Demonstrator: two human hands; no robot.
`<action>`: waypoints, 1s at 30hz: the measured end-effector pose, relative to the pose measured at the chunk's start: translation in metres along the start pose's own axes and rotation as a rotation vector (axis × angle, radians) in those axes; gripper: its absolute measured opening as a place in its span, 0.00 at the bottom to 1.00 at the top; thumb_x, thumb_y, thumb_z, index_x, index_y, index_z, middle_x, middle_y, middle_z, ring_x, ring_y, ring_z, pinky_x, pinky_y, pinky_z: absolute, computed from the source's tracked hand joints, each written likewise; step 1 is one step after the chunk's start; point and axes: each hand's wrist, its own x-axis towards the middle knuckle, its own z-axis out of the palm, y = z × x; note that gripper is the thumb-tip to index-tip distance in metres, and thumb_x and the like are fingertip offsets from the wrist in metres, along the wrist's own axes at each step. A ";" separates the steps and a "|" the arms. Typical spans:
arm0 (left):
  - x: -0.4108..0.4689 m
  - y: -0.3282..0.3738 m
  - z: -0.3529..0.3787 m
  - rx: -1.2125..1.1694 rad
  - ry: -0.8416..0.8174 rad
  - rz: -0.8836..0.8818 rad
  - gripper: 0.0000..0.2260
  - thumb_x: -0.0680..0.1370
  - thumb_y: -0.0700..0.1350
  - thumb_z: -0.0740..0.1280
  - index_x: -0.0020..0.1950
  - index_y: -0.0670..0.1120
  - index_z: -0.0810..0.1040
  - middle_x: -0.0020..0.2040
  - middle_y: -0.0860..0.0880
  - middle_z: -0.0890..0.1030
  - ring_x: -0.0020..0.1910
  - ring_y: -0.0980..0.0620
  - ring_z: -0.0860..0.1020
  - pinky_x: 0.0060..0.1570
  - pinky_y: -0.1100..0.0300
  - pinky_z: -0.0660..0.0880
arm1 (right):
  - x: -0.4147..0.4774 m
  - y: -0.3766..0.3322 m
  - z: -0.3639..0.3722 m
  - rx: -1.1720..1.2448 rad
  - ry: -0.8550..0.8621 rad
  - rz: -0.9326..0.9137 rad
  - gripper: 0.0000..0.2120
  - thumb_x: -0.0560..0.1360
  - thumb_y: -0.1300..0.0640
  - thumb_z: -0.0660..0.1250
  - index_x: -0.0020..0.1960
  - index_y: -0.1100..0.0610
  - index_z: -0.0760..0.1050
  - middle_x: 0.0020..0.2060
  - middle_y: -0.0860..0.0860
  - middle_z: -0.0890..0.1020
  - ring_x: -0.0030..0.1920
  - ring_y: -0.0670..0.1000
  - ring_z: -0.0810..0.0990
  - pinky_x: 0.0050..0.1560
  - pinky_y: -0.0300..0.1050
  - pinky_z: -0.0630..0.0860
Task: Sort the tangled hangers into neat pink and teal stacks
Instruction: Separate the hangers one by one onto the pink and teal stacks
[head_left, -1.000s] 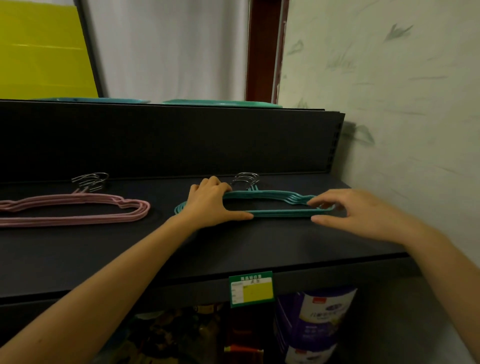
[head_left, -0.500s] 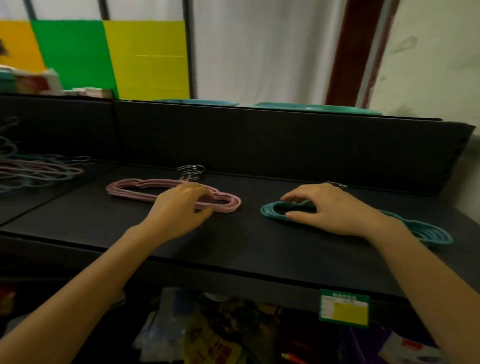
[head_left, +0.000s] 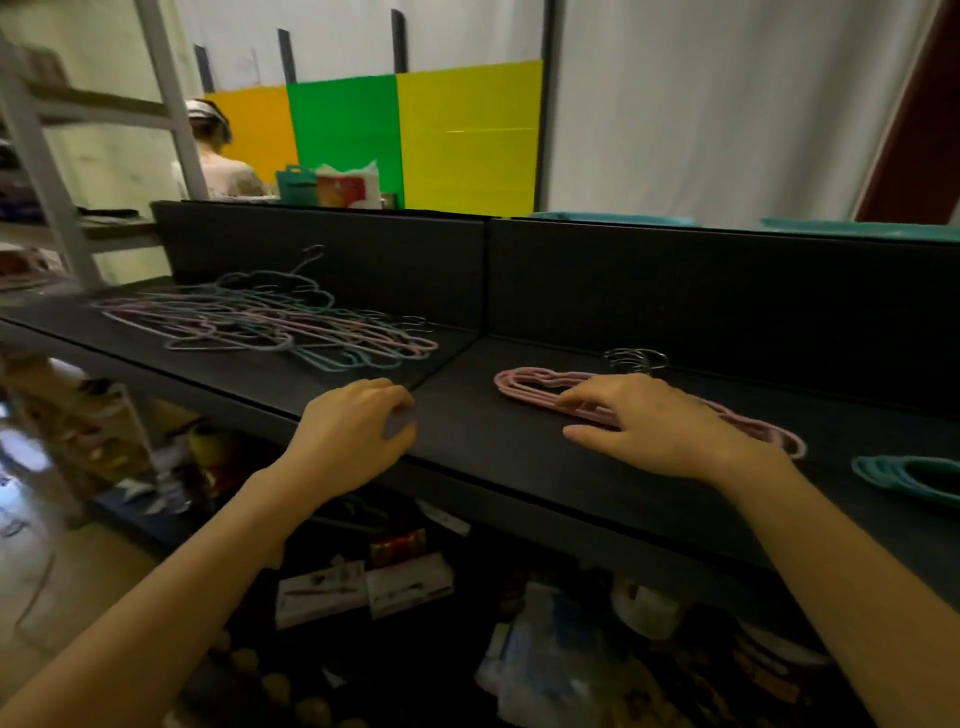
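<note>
Pink, the neat stack (head_left: 530, 383) lies flat on the black shelf (head_left: 519, 457), hooks (head_left: 636, 359) bunched at its back edge, and my right hand (head_left: 660, 428) now rests across its middle, fingers spread and laid flat on the wires, thumb out on the shelf, pinching nothing. A moment ago that hand was over on the teal stack (head_left: 906, 478), which now sits untouched at the far right, just past the pink one's end. My left hand (head_left: 353, 434) has come off the pink stack and sits at the shelf's front edge, fingers curled loosely, holding nothing that I can see.

My view has swung left too, so the tangled pile (head_left: 260, 322) of mixed pink and teal hangers shows on the next shelf section, well apart from both stacks. I judge both stacks squared for the moment and the work far from finished: that pile is thick. The next move is probably a left reach to tease one hanger free; interlocked hooks could drag neighbours along.

Beyond the shelf's back panel (head_left: 675, 291) stand bright yellow and green boards (head_left: 415, 135), and a person (head_left: 218, 156) faces away.
</note>
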 end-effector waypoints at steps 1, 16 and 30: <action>-0.004 -0.019 -0.003 0.014 -0.001 -0.003 0.15 0.77 0.52 0.60 0.62 0.50 0.73 0.58 0.53 0.76 0.57 0.53 0.74 0.49 0.59 0.73 | 0.012 -0.016 0.004 0.007 0.013 -0.013 0.23 0.76 0.44 0.61 0.70 0.46 0.66 0.69 0.46 0.70 0.66 0.46 0.69 0.64 0.45 0.68; -0.033 -0.238 -0.039 0.083 0.060 -0.132 0.17 0.77 0.55 0.60 0.63 0.50 0.72 0.58 0.53 0.76 0.57 0.53 0.74 0.48 0.58 0.73 | 0.190 -0.191 0.042 0.096 0.082 -0.141 0.21 0.76 0.46 0.63 0.67 0.50 0.69 0.62 0.47 0.75 0.60 0.47 0.74 0.58 0.44 0.73; 0.029 -0.379 -0.028 0.009 0.138 -0.143 0.14 0.76 0.53 0.63 0.60 0.51 0.75 0.56 0.53 0.77 0.53 0.53 0.76 0.51 0.55 0.76 | 0.370 -0.226 0.059 0.013 0.097 -0.022 0.23 0.75 0.44 0.63 0.68 0.52 0.69 0.61 0.50 0.77 0.59 0.52 0.76 0.57 0.50 0.75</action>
